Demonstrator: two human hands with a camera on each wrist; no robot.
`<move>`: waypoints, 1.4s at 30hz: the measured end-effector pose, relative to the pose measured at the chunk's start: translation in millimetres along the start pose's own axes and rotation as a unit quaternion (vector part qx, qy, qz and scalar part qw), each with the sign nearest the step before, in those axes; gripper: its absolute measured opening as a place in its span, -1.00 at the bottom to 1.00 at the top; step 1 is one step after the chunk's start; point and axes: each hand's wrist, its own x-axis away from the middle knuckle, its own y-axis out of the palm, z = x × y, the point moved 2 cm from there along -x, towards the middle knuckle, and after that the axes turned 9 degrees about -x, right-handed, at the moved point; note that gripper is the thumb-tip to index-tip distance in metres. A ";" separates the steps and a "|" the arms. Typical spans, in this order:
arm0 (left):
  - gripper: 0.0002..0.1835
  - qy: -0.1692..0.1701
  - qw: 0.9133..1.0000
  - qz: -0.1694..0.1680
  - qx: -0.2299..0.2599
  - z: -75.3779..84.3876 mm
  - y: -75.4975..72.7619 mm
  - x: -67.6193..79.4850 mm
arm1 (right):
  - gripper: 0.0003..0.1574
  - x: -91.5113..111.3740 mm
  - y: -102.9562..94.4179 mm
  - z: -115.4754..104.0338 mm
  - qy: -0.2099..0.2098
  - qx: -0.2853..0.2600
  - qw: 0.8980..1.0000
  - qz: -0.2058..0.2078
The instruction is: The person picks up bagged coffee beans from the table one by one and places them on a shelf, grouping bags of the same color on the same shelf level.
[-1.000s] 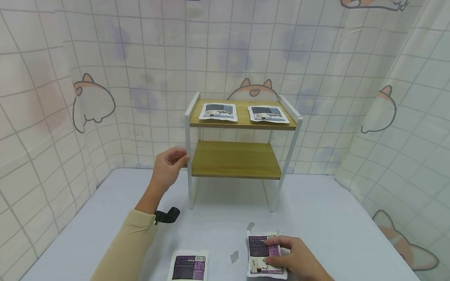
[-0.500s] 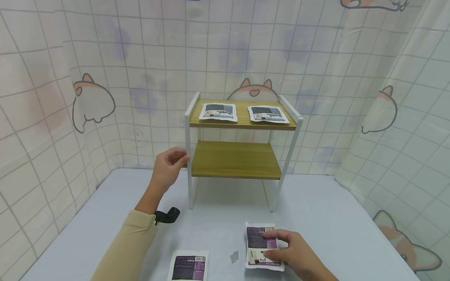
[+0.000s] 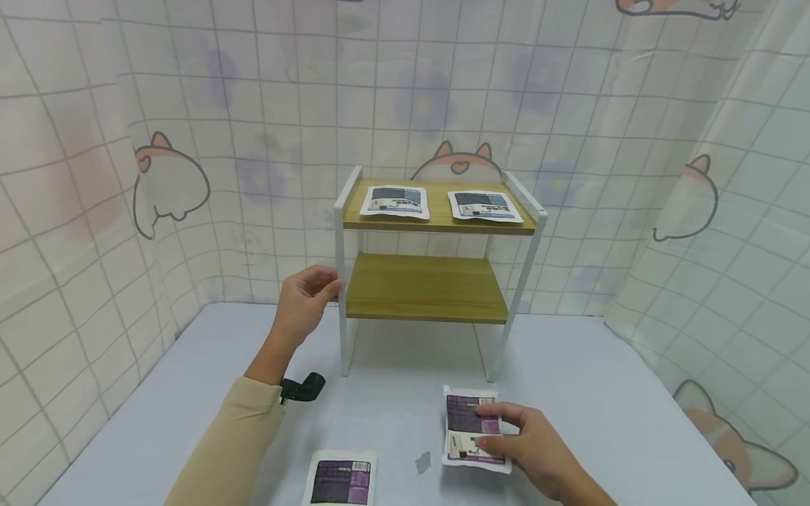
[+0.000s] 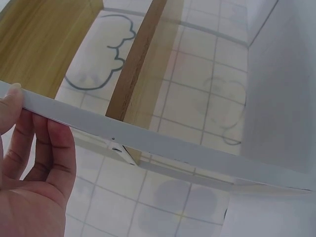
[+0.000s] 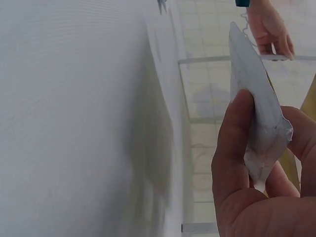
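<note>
My left hand (image 3: 302, 301) pinches the white left upright of a two-tier wooden shelf rack (image 3: 427, 288). In the left wrist view, the thumb lies on the near side of the white frame (image 4: 163, 143) and curled fingers lie behind it. My right hand (image 3: 531, 446) grips the right side of a flat purple and white pouch (image 3: 463, 414), thumb and fingers on opposite faces. Seen edge-on in the right wrist view, the pouch (image 5: 252, 94) is raised off the white table, its shadow below. A similar purple pouch (image 3: 340, 481) lies on the table at left, partly cut off.
Two blue and white pouches, a left one (image 3: 395, 202) and a right one (image 3: 485, 206), lie flat on the rack's top board. A small grey patch (image 3: 423, 462) marks the white tabletop (image 3: 569, 393). A grid-patterned curtain (image 3: 285, 105) encloses the table's back and sides.
My right hand has lifted the purple pouch off the table and carried it a little forward, towards the rack. The left hand stays on the upright.
</note>
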 end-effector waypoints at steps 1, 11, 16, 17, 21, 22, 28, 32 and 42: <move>-0.73 -0.002 1.000 -0.001 0.001 -0.3 0.1 0.0 | -0.26 0.1 0.0 -0.8 -0.001 -0.002 1.000 0.002; -0.73 -0.004 1.000 -0.006 -0.001 0.9 -0.1 0.5 | -0.26 -3.7 -2.5 -14.0 -0.015 0.001 1.000 0.020; -0.75 0.000 1.000 -0.003 0.005 0.9 -0.2 -0.5 | -0.26 -5.8 -2.5 -21.9 -0.021 -0.008 0.999 0.031; -0.75 0.000 1.000 -0.003 0.005 1.0 -0.3 -0.5 | -0.26 -5.9 -2.4 -23.6 -0.022 -0.010 0.999 0.032; -0.76 -0.004 1.000 -0.002 0.009 1.3 -0.4 0.0 | -0.26 -6.9 -2.5 -29.0 -0.029 -0.012 0.999 0.030; -0.76 -0.004 1.000 -0.002 0.011 1.3 -0.3 0.1 | -0.26 -7.5 -2.7 -29.9 -0.031 -0.012 0.999 0.029; -0.76 -0.006 1.000 -0.002 0.013 -0.1 0.3 -0.2 | -0.28 -12.2 -3.5 -33.5 -0.047 -0.012 0.999 0.023; -0.75 -0.009 1.000 -0.001 0.013 -1.5 0.7 -0.8 | -0.29 -13.9 -2.7 -36.3 -0.047 -0.016 0.998 0.025; -0.75 -0.009 1.000 0.001 0.011 -1.1 0.9 -0.2 | -0.28 -17.3 -1.6 -44.8 -0.061 -0.033 0.998 0.001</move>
